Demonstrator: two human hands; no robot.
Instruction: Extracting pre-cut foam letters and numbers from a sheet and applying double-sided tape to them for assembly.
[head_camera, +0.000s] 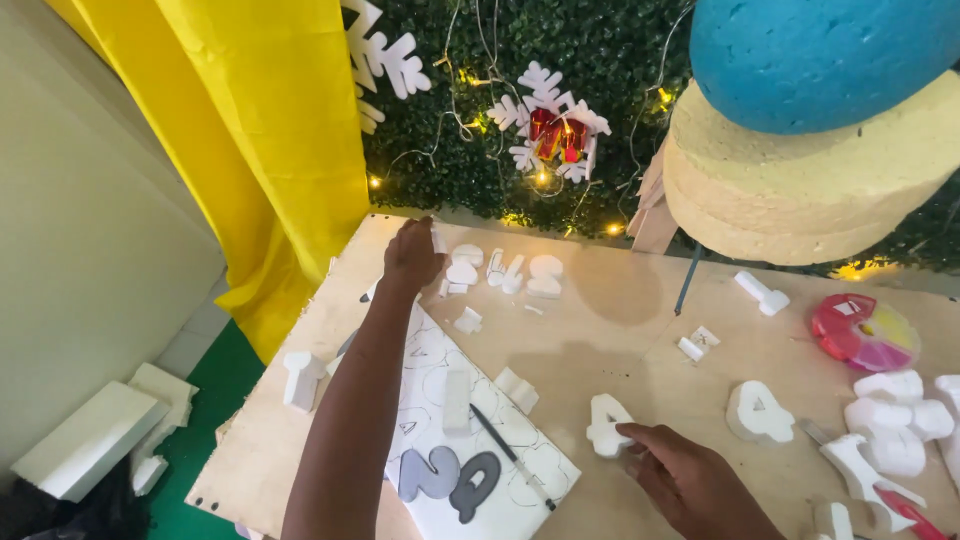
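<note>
A white foam cut-out shaped like a numeral stands near the front edge of the plywood worktop, and the right hand touches its lower right side with the fingertips, fingers curled but not clearly closed around it. The left hand reaches to the far left corner, fingers bent onto a small white foam piece beside a cluster of white foam cut-outs. Under the left forearm lies a white paper sheet with pencilled outlines and two grey shapes, with a dark pencil on it. Another white foam numeral sits to the right, near a round pink and yellow palette. Behind the worktop hang a yellow cloth and a green leafy wall with white snowflakes.
</note>
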